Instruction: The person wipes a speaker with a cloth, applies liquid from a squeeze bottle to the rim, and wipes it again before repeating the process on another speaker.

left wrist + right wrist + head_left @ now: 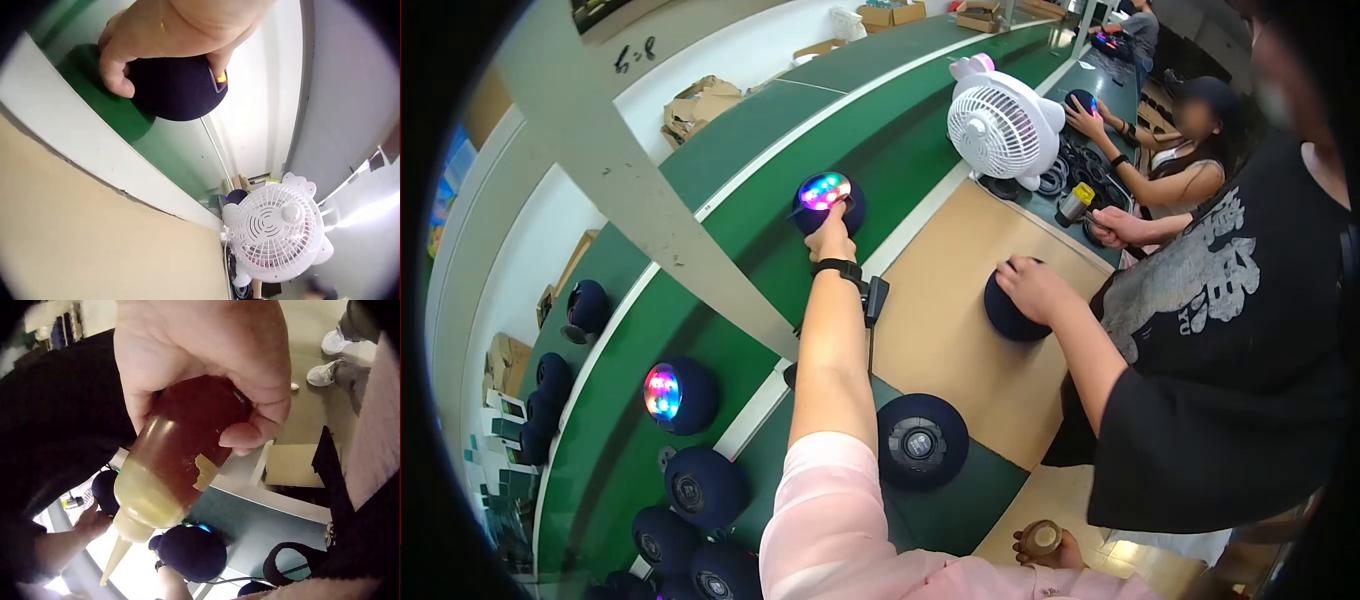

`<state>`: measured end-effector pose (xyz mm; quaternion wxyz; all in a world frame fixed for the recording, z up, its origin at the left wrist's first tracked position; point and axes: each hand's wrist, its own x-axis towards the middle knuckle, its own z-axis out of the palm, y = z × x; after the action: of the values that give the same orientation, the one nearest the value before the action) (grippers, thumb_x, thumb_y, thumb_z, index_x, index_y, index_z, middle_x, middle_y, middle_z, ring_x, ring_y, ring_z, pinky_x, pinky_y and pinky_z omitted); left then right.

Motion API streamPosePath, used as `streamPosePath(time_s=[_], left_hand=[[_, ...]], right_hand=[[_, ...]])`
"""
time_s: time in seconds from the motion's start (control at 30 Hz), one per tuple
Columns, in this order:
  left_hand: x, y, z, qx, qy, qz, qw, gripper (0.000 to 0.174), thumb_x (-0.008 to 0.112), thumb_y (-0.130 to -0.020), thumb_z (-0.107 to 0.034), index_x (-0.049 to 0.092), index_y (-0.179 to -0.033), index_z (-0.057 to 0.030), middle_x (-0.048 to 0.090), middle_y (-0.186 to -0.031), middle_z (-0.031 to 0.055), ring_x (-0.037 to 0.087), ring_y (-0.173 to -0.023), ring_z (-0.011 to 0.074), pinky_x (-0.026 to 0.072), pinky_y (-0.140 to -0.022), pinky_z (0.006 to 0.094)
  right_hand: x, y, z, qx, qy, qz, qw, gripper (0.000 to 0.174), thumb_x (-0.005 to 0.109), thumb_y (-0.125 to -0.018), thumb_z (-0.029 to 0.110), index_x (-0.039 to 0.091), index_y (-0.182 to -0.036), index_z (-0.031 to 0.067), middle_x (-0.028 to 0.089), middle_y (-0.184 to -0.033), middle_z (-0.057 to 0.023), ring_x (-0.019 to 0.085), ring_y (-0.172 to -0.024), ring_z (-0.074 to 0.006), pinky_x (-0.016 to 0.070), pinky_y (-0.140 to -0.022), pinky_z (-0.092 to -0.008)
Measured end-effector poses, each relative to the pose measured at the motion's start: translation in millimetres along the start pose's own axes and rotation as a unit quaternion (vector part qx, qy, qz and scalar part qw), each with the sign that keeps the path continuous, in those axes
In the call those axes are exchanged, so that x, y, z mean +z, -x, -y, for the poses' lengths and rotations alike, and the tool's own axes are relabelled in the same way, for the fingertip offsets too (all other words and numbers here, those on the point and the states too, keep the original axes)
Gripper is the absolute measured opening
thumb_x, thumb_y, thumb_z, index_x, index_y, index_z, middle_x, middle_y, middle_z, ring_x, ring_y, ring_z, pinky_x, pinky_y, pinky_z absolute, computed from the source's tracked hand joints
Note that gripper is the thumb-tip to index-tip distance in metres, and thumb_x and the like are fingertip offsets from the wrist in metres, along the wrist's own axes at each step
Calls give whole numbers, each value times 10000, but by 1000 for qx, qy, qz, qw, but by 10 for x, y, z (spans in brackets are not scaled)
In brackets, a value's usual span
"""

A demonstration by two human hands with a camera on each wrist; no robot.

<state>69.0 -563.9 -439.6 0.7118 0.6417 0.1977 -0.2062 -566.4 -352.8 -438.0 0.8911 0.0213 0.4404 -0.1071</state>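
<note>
My left hand (831, 238) grips a round dark blue speaker (855, 215) over the green belt, its top glowing in several colours. In the left wrist view the fingers of that hand (181, 28) curl round the dark ball (178, 94), beside a small orange-lit edge. Low in the head view, my right hand (1068, 552) holds a bottle (1042, 538). The right wrist view shows the hand (206, 344) wrapped round this red-brown bottle (181, 437), its yellowish nozzle slanting down. A speaker (923, 442) with a round base plate facing up lies near my left arm.
Another person's hand (1036, 290) rests on a dark ball (1012, 312) on the cardboard (950, 330). A white fan (1000, 125) stands beyond. A lit speaker (690, 396) sits on the belt (615, 440), with several more at lower left. A metal post (660, 215) slants across.
</note>
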Motion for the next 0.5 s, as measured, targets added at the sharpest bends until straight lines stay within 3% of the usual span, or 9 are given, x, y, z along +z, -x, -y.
streamPosePath(time_s=[0.03, 0.07, 0.1, 0.17, 0.2, 0.3, 0.43, 0.47, 0.5], left_hand=[[-10, -122, 53, 5, 10, 31, 999, 828, 832, -602, -319, 457, -1244, 45, 446, -1303, 192, 508, -1136, 306, 449, -950, 374], [-98, 150, -89, -25, 57, 46, 997, 801, 813, -625, -261, 430, -1268, 25, 463, -1287, 181, 511, -1124, 328, 441, -935, 488], [-121, 171, -130, -30, 135, 69, 988, 754, 794, -649, -204, 426, -1270, 15, 482, -1267, 172, 525, -1101, 348, 410, -910, 594], [-249, 216, -244, -70, 172, 159, 970, 704, 769, -672, -161, 432, -1272, -12, 488, -1262, 170, 524, -1097, 351, 389, -902, 625], [-300, 290, -267, -84, 151, 159, 972, 665, 749, -691, -164, 442, -1270, -47, 492, -1255, 160, 527, -1090, 349, 381, -889, 641], [-529, 768, -356, -111, 103, 224, 963, 460, 647, -797, -285, 491, -1218, -186, 463, -1303, 62, 457, -1171, 297, 318, -927, 627], [-1161, 1585, -507, -81, 30, 343, 935, 414, 622, -807, -295, 495, -1182, -173, 505, -1228, 94, 491, -1105, 292, 390, -869, 560], [-1364, 1814, -543, -62, 11, 348, 935, 484, 642, -782, -299, 494, -1200, -105, 552, -1154, 131, 572, -995, 295, 482, -759, 521], [-1592, 2110, -635, -58, -13, 346, 936, 488, 651, -771, -291, 493, -1190, -95, 545, -1144, 133, 579, -958, 308, 495, -728, 512]], right_hand=[[44, 17, -31, -8, 22, -18, 1000, 634, 374, -838, 403, 451, -1203, -110, 531, -995, -220, 516, -788, -294, 483, -669, -340], [-75, -16, 11, 46, 11, 54, 997, 639, 457, -799, 406, 451, -1257, -38, 576, -1084, -175, 549, -901, -266, 448, -783, -349], [-148, -38, 42, 52, 12, 54, 997, 638, 457, -799, 406, 451, -1257, -38, 576, -1084, -175, 549, -901, -266, 448, -783, -349], [-148, -86, 56, 37, 80, 56, 995, 654, 467, -788, 416, 456, -1250, -47, 573, -1102, -171, 551, -906, -263, 451, -768, -338], [-169, -114, 69, 60, 33, 116, 991, 633, 451, -801, 406, 458, -1247, -43, 569, -1121, -165, 550, -912, -263, 452, -751, -334], [-75, -113, 26, 25, 23, 104, 994, 588, 435, -825, 377, 462, -1232, -47, 555, -1121, -175, 546, -929, -269, 452, -738, -322], [223, 69, 25, 53, 30, 95, 994, 580, 419, -847, 393, 459, -1228, -42, 551, -1124, -167, 546, -930, -272, 453, -742, -334], [214, 47, 56, 68, 28, 136, 988, 585, 420, -848, 406, 461, -1232, -33, 552, -1133, -157, 548, -929, -267, 453, -737, -335], [201, 35, 74, 84, 24, 176, 981, 589, 421, -849, 418, 463, -1235, -24, 554, -1141, -148, 549, -927, -263, 453, -733, -336]])
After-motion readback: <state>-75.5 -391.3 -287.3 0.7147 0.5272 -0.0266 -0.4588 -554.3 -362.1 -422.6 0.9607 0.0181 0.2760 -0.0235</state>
